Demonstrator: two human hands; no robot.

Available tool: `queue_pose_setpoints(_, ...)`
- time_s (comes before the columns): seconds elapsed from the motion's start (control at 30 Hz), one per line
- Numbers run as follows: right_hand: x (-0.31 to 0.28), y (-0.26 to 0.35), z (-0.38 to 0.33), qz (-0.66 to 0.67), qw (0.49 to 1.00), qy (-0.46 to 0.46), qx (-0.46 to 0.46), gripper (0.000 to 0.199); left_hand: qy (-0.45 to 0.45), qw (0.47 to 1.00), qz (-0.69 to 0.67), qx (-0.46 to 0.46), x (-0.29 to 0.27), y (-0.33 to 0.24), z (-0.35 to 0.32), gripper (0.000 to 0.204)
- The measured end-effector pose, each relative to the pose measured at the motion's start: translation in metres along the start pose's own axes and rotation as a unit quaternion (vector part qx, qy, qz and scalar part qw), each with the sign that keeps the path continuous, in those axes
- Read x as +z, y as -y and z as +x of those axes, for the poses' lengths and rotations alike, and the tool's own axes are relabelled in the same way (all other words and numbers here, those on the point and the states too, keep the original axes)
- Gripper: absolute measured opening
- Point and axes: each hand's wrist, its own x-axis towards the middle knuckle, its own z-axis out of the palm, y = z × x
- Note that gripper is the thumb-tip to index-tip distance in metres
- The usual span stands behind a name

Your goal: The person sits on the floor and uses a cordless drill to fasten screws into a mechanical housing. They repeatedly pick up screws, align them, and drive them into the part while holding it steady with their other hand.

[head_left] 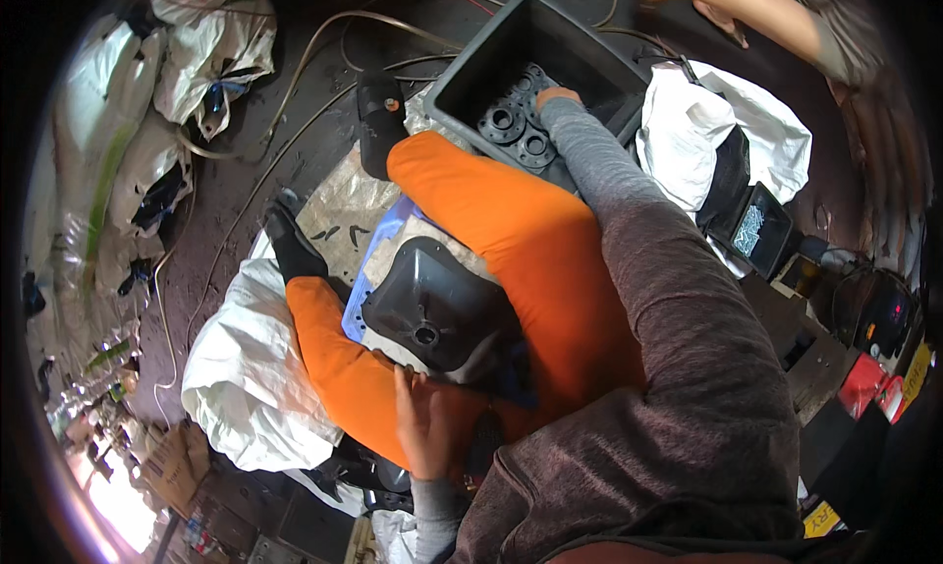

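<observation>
My right hand (558,95) reaches into a deep grey plastic bin (470,48) at the far side, over several black round flanged parts (506,119) with holes in their middles. Its fingers are mostly hidden, so whether it grips one does not show. Between my orange-trousered legs rests a glossy black moulded plastic piece (429,294), squarish, with a round holed boss (425,334). Beneath it lies a blue-edged sheet (360,311). Close to the piece's near edge, my left hand (424,428) is held up with fingers stretched, open and holding nothing.
Right of the bin stand a white sack (688,137) and a black tray of small screws (750,228). Another person's arm (751,4) shows at the top right. Hoses (295,92) cross the floor. A white sack (257,377) lies left, small black strips (356,235) near my foot.
</observation>
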Motion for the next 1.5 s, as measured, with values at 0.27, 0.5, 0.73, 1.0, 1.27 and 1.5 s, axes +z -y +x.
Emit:
queue_pose_setpoints(0.27, -0.097, 0.027, -0.175, 0.221, 0.836, -0.271, -0.423, 0.029, 0.222, 0.966, 0.129, -0.03, -0.081, 0.0, -0.112, 0.062)
queue_pose_setpoints(0.5, -0.015, 0.098, -0.343, -0.031, 0.703, -0.189, -0.684, 0.011, 0.105, 0.964, 0.231, 0.079, -0.036, 0.015, -0.131, 0.057)
queue_pose_setpoints(0.73, -0.005, 0.119, -0.35, -0.162, 0.716, -0.167, -0.658, 0.014, 0.011, 0.968, 0.223, 0.115, -0.021, 0.031, -0.145, 0.057)
queue_pose_setpoints(1.0, 0.01, 0.123, -0.351, -0.145, 0.739, -0.198, -0.628, 0.016, 0.032, 0.964, 0.246, 0.092, -0.022, 0.021, -0.138, 0.062)
queue_pose_setpoints(1.27, 0.014, 0.109, -0.359, 0.434, 0.75, -0.025, -0.498, 0.024, 0.076, 0.975, 0.188, 0.096, -0.026, 0.023, -0.132, 0.063)
queue_pose_setpoints(1.5, 0.024, 0.052, -0.399, 0.773, 0.344, 0.493, -0.2, 0.051, -0.014, 0.959, 0.107, 0.261, -0.074, -0.039, -0.142, 0.045)
